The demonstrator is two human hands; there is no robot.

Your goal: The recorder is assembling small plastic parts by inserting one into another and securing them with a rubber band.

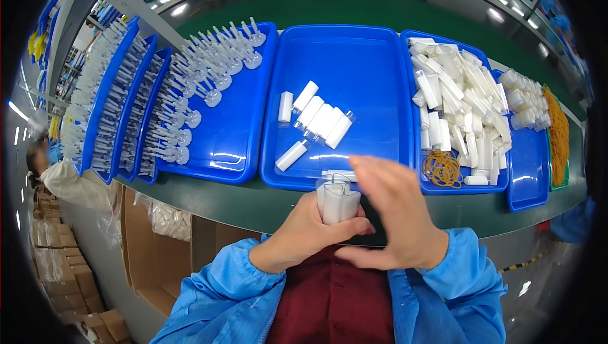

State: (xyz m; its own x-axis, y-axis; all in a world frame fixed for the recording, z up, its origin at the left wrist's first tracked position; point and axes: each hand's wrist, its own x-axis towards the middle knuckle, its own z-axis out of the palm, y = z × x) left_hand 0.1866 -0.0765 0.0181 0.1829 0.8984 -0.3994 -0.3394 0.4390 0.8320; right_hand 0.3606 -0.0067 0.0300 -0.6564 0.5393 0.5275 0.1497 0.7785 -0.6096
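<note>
My left hand (301, 229) is closed around a bundle of white cylindrical pieces (340, 205) with clear rims, held upright at the table's near edge. Just right of it, my right hand (400, 208) is open, its thumb and fingers spread and slightly blurred, with nothing visible in it. Beyond both hands lies a blue tray (373, 84). Several loose white pieces (323, 119) with clear ends rest in its middle. One more white piece (339, 175) lies at the tray's near rim, partly behind the bundle.
To the right, a blue tray (500, 187) holds heaped white pieces and tan rubber bands (442, 168). Beyond it are a narrower blue tray (529, 173) and more bands (557, 132). Stemmed clear parts (218, 59) fill trays on the left. A cardboard box (152, 249) stands below; another person (73, 182) is far left.
</note>
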